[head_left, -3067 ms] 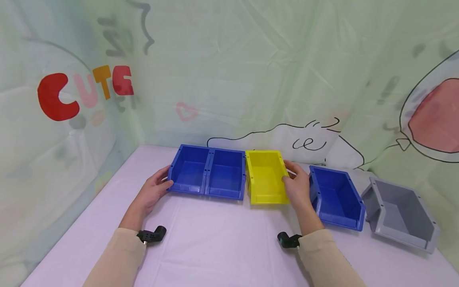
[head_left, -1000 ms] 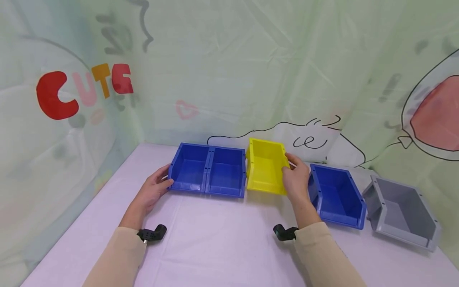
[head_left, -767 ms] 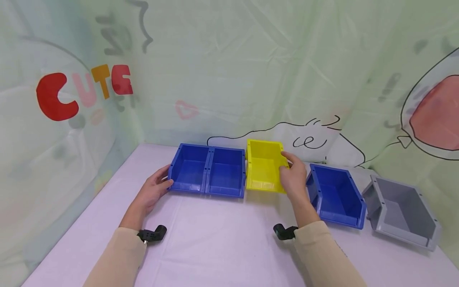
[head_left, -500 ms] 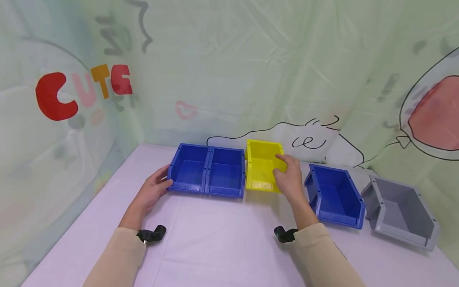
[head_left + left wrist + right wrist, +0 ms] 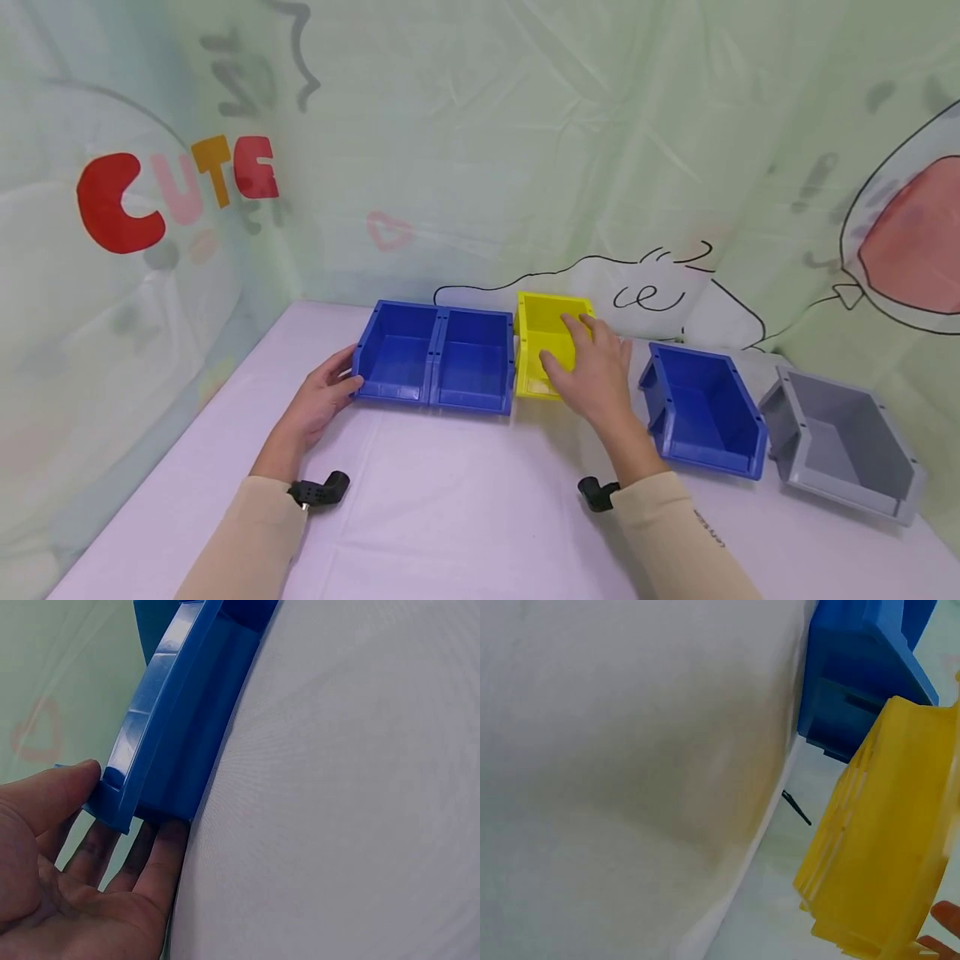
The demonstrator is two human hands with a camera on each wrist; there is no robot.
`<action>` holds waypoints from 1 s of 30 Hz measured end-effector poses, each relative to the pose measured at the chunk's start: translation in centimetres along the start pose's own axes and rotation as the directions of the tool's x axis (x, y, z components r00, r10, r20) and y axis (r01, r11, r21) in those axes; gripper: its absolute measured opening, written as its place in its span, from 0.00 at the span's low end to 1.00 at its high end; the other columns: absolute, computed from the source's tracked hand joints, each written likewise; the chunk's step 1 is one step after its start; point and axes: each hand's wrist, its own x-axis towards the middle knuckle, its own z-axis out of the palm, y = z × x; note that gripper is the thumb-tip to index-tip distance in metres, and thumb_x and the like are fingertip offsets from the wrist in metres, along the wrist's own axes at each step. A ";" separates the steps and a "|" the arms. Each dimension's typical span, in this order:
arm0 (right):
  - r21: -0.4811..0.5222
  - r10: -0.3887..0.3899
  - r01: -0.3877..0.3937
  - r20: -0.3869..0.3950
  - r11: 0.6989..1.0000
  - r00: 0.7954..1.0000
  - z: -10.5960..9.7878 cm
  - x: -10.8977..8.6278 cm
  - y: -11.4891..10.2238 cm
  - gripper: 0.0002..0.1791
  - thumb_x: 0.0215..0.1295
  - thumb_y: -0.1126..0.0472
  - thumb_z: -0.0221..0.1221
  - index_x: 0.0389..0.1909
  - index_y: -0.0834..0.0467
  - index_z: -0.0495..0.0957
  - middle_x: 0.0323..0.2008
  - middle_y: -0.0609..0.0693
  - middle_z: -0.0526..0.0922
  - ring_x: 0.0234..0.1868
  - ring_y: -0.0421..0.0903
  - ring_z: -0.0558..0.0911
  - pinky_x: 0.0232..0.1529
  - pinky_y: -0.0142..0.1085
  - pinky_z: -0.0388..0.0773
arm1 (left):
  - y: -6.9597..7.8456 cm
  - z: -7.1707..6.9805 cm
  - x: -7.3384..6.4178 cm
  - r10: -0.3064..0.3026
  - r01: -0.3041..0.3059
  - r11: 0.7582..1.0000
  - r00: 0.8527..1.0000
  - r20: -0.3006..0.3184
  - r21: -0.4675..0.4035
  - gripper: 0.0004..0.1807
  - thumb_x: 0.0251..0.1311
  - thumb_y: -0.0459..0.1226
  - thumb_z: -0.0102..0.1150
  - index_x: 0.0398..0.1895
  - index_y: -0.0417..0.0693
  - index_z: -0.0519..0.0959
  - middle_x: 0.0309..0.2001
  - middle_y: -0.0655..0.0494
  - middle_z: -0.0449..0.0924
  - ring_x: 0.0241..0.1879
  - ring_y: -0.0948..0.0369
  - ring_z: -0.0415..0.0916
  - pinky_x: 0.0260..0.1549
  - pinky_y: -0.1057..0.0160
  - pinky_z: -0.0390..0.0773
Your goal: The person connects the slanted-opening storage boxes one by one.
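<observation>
Right hand (image 5: 596,375) is reaching over the yellow bin (image 5: 542,342), palm down; fingers are standing apart, loosely bent, gripping nothing. Whether fingertips are touching the bin, can't tell. Left hand (image 5: 321,400) is gripping the left blue bin (image 5: 395,367) by its outer side: thumb is pressing the front corner, fingers are curling along the side wall. Both forearms are angling inward in beige sleeves (image 5: 243,542), each wrist wearing a black camera (image 5: 322,489).

Yellow bin is sitting at the right side of the middle blue bin (image 5: 474,360), riding higher than the blue pair; right-wrist view is showing its underside off the table (image 5: 450,517). Right hand is covering its right part. Left and middle blue bins are lying side by side, touching. Another blue bin (image 5: 701,417) is standing just right of the right forearm, angled; gray bin (image 5: 847,450) is sitting beyond it. Printed curtain (image 5: 465,150) is hanging behind.
</observation>
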 end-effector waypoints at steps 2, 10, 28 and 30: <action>0.010 -0.048 0.048 0.003 0.999 0.999 -0.1 0.0 -0.3 0.36 0.69 0.49 0.60 0.75 0.59 0.66 0.75 0.66 0.62 0.76 0.67 0.59 0.77 0.69 0.49 | 0.0 0.0 0.0 0.005 -0.005 1.000 1.000 0.005 -0.001 0.36 0.76 0.29 0.50 0.84 0.47 0.52 0.82 0.37 0.48 0.80 0.41 0.52 0.76 0.42 0.60; 0.093 -0.129 0.118 0.129 0.989 0.983 0.3 0.1 -1.1 0.38 0.70 0.50 0.63 0.78 0.54 0.63 0.77 0.63 0.60 0.76 0.65 0.62 0.73 0.65 0.66 | 0.0 -0.2 -0.2 0.004 -0.004 1.000 1.000 -0.001 0.001 0.36 0.76 0.28 0.50 0.84 0.47 0.52 0.82 0.38 0.49 0.80 0.42 0.53 0.77 0.43 0.60; 0.113 -0.145 0.116 0.303 0.987 0.942 1.3 0.1 -1.7 0.46 0.68 0.50 0.67 0.82 0.51 0.56 0.83 0.53 0.52 0.61 0.57 0.82 0.63 0.55 0.80 | 0.1 -0.1 -0.1 0.007 -0.007 1.000 1.000 0.009 -0.006 0.36 0.76 0.28 0.49 0.84 0.48 0.52 0.82 0.39 0.49 0.80 0.43 0.53 0.77 0.43 0.60; 0.107 -0.149 0.121 0.309 0.987 0.939 1.3 0.2 -1.7 0.46 0.68 0.51 0.67 0.82 0.51 0.56 0.84 0.51 0.50 0.60 0.57 0.83 0.63 0.55 0.80 | 0.0 -0.1 -0.1 0.006 -0.006 1.000 1.000 0.008 -0.005 0.36 0.76 0.28 0.49 0.84 0.48 0.52 0.82 0.39 0.49 0.80 0.43 0.53 0.77 0.44 0.60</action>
